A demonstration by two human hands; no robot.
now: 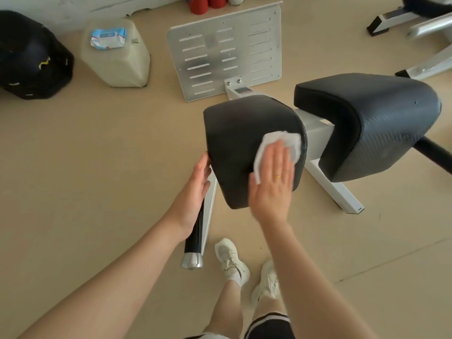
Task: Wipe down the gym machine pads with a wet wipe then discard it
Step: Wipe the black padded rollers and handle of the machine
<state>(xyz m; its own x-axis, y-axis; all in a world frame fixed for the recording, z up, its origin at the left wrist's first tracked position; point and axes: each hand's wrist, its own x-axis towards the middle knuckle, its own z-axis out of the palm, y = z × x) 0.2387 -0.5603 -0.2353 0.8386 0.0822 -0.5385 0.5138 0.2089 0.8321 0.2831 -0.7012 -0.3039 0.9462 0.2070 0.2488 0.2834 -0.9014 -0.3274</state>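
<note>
Wet wipe (pixel 278 145) lies under the flat, spread right hand (pixel 272 182) on the near pad (pixel 234 143); the left hand (pixel 195 189), fingers straight, steadies its edge. Overlapping strokes should cover it best.

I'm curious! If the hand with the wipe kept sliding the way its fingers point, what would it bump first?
Probably the white frame bar beyond the near pad's edge; the right hand presses the wipe there. Depth is unclear.

A beige floor (pixel 97 167) carries a white-framed gym machine (pixel 342 192), a black bag (pixel 31 57) at its far left edge, a translucent plastic jug (pixel 117 62) beside the bag, and the person's two white sneakers (pixel 231 260) nearest the camera.
</note>
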